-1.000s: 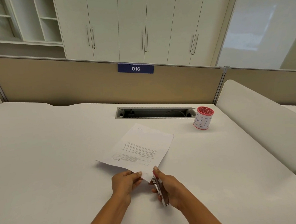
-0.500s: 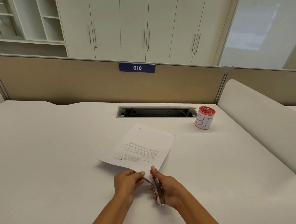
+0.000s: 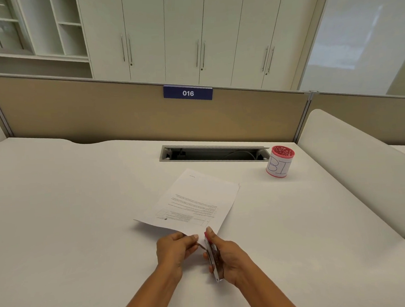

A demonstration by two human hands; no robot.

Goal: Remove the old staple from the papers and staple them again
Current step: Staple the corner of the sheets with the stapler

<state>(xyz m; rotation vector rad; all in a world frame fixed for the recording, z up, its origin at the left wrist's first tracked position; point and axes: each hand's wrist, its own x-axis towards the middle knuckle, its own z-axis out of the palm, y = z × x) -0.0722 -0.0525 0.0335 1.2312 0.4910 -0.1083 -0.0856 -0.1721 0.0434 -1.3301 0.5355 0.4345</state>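
- Now, in the head view, a stack of papers is seen lying at a slant on the white table, with printed lines on the top sheet.
- The far part of the papers is laid flat, and the near corner is lifted a little off the table.
- That near corner is pinched by the left hand, between the thumb and the curled fingers.
- A thin stapler with a pink front end is held by the right hand. The fingers are wrapped round it and the thumb is laid along its top.
- The stapler is turned on its side, and its front end is placed right at the pinched corner.
- Whether the corner is inside the stapler's mouth cannot be told, and the staple is too small to be seen.
- The two hands are seen close together, near the person's side of the table.
- A red and white cup with "BI" written on it is stood far back on the right, well apart from the papers.
- A long open slot with a cable in it is set into the table behind the papers, just left of the cup.
- A tan wall board with a blue sign marked "016" is seen behind the table, and white cupboards behind that.
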